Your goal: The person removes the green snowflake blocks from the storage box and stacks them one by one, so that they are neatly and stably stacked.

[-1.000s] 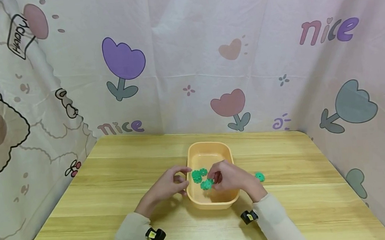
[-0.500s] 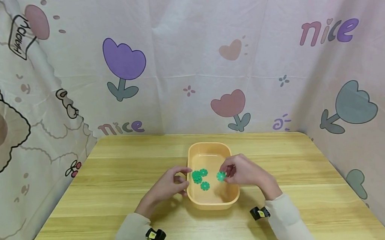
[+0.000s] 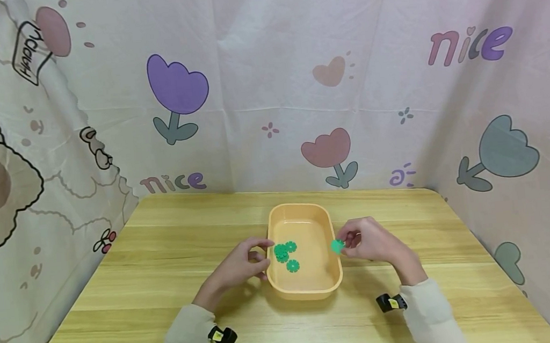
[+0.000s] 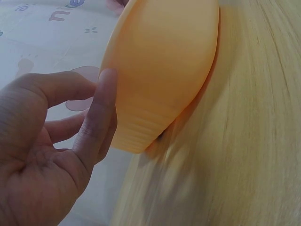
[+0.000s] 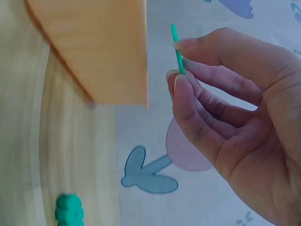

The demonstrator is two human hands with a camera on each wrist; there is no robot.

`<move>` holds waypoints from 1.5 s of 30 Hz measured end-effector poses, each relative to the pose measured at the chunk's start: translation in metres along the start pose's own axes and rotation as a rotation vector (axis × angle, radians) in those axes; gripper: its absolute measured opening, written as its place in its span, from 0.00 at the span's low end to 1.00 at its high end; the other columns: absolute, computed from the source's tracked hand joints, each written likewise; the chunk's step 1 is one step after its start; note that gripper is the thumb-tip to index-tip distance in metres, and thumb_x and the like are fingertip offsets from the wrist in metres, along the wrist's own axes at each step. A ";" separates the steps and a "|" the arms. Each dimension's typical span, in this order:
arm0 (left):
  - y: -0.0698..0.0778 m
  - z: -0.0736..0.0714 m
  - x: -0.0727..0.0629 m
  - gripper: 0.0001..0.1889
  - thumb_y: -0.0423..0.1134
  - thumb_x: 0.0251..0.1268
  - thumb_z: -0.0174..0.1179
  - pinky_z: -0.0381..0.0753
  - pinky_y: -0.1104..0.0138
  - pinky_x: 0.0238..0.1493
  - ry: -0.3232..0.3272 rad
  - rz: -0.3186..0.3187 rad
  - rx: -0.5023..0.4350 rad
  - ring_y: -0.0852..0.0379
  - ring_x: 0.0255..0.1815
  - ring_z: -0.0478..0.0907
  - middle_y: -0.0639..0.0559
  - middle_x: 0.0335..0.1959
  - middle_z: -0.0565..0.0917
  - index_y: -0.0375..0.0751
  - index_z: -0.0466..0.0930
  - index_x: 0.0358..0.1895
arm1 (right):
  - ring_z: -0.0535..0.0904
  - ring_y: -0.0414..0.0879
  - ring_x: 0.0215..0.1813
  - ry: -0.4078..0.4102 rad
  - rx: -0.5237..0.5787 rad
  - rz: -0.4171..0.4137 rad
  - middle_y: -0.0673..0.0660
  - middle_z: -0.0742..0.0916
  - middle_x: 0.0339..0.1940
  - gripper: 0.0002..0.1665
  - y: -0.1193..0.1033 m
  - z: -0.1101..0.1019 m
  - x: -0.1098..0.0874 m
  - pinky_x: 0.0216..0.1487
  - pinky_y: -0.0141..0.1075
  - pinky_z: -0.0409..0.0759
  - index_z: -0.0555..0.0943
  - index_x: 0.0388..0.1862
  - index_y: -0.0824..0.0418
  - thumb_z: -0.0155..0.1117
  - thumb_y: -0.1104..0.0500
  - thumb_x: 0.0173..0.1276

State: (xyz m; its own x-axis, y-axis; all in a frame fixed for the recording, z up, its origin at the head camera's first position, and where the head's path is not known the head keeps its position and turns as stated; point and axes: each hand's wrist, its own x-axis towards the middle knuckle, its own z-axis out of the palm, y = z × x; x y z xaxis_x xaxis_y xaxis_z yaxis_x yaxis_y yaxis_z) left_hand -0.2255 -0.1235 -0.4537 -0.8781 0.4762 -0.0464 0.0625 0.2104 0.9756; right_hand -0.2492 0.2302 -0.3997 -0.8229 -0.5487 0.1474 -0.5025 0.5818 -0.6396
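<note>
My right hand (image 3: 370, 241) pinches a green plastic snowflake disc (image 3: 337, 246) just above the right rim of an orange plastic tub (image 3: 307, 294). In the right wrist view, the disc (image 5: 177, 44) is edge-on between thumb and fingertips, apart from the tub wall (image 5: 103, 52). My left hand (image 3: 242, 260) holds the tub's left rim; in the left wrist view, one finger of that hand (image 4: 56, 141) lies against the outer wall. Several green snowflake discs (image 3: 281, 252) lie clustered inside the tub at left, with a single disc (image 3: 292, 266) nearer the front.
A small stack of green discs (image 5: 69, 209) stands on the wooden table (image 3: 179, 243) right of the tub, hidden by my right hand in the head view. A patterned cloth (image 3: 258, 86) hangs behind the table. Black wrist cameras (image 3: 223, 337) sit on both sleeves.
My right hand has picked a disc out of the tub and carried it rightward to the right rim. The left hand and the tub have stayed in place.
</note>
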 end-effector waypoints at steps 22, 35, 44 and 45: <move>0.001 0.000 0.000 0.26 0.27 0.72 0.58 0.93 0.62 0.39 0.002 -0.001 0.006 0.50 0.38 0.84 0.29 0.65 0.69 0.27 0.67 0.71 | 0.81 0.39 0.35 0.050 -0.043 0.193 0.53 0.88 0.34 0.14 0.053 -0.022 -0.033 0.37 0.27 0.85 0.88 0.41 0.64 0.79 0.65 0.56; 0.001 0.000 0.000 0.27 0.27 0.72 0.59 0.93 0.63 0.39 0.000 0.001 0.009 0.54 0.36 0.83 0.29 0.63 0.70 0.26 0.67 0.71 | 0.82 0.40 0.35 0.028 -0.043 0.222 0.54 0.89 0.33 0.10 0.079 -0.021 -0.037 0.37 0.27 0.85 0.88 0.39 0.65 0.77 0.66 0.58; 0.002 0.000 -0.001 0.26 0.28 0.72 0.59 0.93 0.57 0.41 0.006 -0.004 0.006 0.54 0.36 0.83 0.29 0.63 0.70 0.26 0.67 0.71 | 0.82 0.40 0.36 0.007 -0.035 0.221 0.54 0.89 0.34 0.10 0.085 -0.023 -0.042 0.37 0.27 0.85 0.88 0.40 0.66 0.75 0.66 0.59; 0.002 0.000 -0.001 0.26 0.28 0.72 0.59 0.93 0.56 0.41 0.008 -0.004 0.005 0.53 0.37 0.83 0.29 0.63 0.70 0.26 0.67 0.71 | 0.82 0.39 0.35 0.001 -0.034 0.207 0.55 0.90 0.34 0.09 0.086 -0.024 -0.043 0.37 0.27 0.86 0.88 0.40 0.66 0.75 0.66 0.59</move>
State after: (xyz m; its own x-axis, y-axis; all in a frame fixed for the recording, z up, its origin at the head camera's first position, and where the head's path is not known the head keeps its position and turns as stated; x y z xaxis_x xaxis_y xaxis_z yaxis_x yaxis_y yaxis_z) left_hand -0.2245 -0.1233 -0.4519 -0.8823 0.4681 -0.0489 0.0611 0.2170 0.9743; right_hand -0.2629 0.3180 -0.4432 -0.9095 -0.4153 0.0161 -0.3316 0.7019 -0.6304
